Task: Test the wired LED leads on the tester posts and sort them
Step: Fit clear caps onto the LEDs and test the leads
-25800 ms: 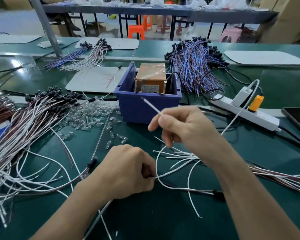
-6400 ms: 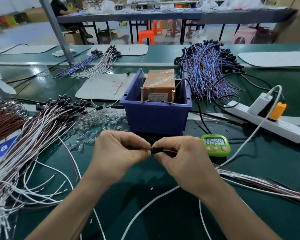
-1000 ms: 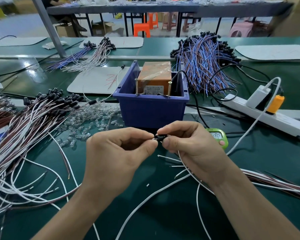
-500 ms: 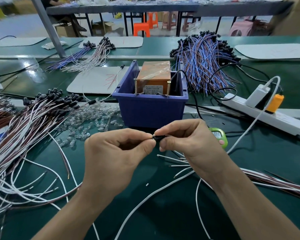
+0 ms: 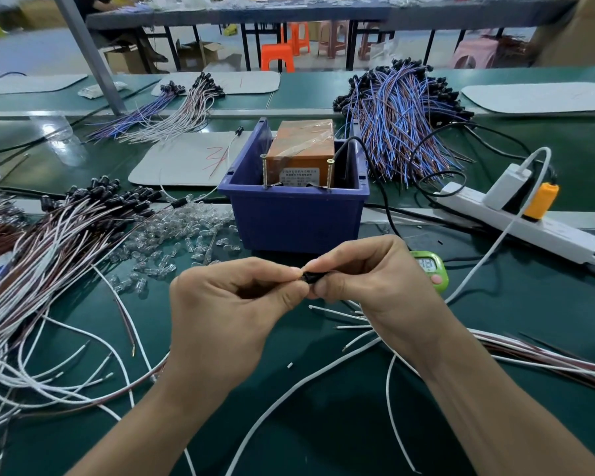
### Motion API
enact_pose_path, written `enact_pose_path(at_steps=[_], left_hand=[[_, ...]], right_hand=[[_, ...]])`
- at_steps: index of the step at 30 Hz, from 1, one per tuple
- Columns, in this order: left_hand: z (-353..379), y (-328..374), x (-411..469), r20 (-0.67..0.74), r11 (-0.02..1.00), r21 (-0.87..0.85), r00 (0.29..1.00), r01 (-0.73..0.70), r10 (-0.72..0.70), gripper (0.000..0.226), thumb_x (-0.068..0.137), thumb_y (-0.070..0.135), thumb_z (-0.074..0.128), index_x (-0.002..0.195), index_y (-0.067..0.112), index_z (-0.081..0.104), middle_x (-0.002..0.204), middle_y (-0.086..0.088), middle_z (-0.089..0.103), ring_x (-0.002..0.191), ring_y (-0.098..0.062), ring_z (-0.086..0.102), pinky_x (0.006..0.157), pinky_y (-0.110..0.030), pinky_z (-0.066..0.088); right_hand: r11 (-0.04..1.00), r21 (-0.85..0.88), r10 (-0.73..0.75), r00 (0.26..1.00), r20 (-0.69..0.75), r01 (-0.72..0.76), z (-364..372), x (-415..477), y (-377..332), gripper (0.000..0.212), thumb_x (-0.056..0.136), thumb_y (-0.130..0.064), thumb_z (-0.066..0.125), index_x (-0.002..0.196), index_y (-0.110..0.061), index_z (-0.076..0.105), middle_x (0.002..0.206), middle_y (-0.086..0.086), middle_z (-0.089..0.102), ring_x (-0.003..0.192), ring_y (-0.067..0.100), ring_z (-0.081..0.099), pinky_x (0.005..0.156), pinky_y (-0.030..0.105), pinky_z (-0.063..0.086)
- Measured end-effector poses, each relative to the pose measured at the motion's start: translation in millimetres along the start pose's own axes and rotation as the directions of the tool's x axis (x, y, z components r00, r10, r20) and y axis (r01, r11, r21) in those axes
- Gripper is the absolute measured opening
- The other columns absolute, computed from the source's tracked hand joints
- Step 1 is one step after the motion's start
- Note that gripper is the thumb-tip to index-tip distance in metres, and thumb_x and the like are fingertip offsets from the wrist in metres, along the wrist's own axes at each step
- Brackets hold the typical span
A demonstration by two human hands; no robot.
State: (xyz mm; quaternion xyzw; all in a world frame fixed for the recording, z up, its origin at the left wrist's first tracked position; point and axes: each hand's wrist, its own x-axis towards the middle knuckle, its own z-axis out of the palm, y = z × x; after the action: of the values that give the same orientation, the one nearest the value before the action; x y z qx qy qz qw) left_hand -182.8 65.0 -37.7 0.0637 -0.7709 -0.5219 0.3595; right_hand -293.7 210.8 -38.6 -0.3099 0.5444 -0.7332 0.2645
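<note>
The left hand and the right hand meet fingertip to fingertip just above the worktop. Both pinch the small black cap at the end of one lead, with thumb and forefinger curled on it and the other fingers folded in. A white wire runs out from under the right hand towards the near edge. It is probably this lead's wire, but the fingers hide where it would join the cap.

Just beyond the hands stands the blue bin with the orange tester inside. Its two posts rise at the near wall. Nothing touches them, and the held lead sits in front of the bin, apart from the posts, so its test is not yet done.

To the left lies a big heap of leads, with a scatter of clear bulbs between it and the bin. To the right, a thinner bundle lies across the worktop near the right forearm, and a green timer and a power strip sit further out. A mass of blue and brown wires lies behind the bin.

The job looks to be somewhere in the middle. Leads lie on both sides, but nothing shows which group has been tested. Going by the size of the left heap, a great many may remain.
</note>
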Motion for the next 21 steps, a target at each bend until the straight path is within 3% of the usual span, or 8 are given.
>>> enact_pose_path(at_steps=[11, 16, 21], left_hand=[[-5.4, -1.9, 3.1, -0.029, 0.990, 0.136, 0.999, 0.030, -0.026, 0.027, 0.068, 0.030, 0.088, 0.091, 0.042, 0.079, 0.075, 0.022, 0.076, 0.067, -0.004, 0.074, 0.063, -0.017, 0.057], [-5.6, -0.6, 6.3, -0.005, 0.991, 0.123, 0.999, 0.044, -0.043, 0.026, 0.068, 0.025, 0.089, 0.088, 0.040, 0.080, 0.073, 0.021, 0.075, 0.065, -0.002, 0.073, 0.061, -0.013, 0.054], [-4.7, -3.2, 6.4, 0.011, 0.993, 0.016, 0.993, 0.113, -0.113, 0.021, 0.067, 0.020, 0.090, 0.082, 0.034, 0.082, 0.070, 0.010, 0.077, 0.062, -0.014, 0.075, 0.061, -0.024, 0.060]], right_hand=[[0.985, -0.169, -0.032, 0.997, -0.070, 0.020, 3.8, 0.5, 0.2, 0.026, 0.073, 0.010, 0.080, 0.084, -0.014, 0.083, 0.080, 0.011, 0.078, 0.075, 0.024, 0.075, 0.069, 0.026, 0.058], [0.993, -0.118, -0.024, 0.997, -0.079, 0.015, 1.2, 1.1, -1.1, 0.026, 0.069, 0.008, 0.081, 0.084, -0.013, 0.083, 0.080, 0.015, 0.078, 0.073, 0.025, 0.073, 0.066, 0.027, 0.058], [0.989, -0.149, -0.027, 0.996, -0.080, 0.015, 1.6, 1.6, 1.7, 0.028, 0.074, 0.013, 0.079, 0.085, -0.012, 0.083, 0.079, 0.014, 0.078, 0.071, 0.022, 0.072, 0.066, 0.026, 0.057]])
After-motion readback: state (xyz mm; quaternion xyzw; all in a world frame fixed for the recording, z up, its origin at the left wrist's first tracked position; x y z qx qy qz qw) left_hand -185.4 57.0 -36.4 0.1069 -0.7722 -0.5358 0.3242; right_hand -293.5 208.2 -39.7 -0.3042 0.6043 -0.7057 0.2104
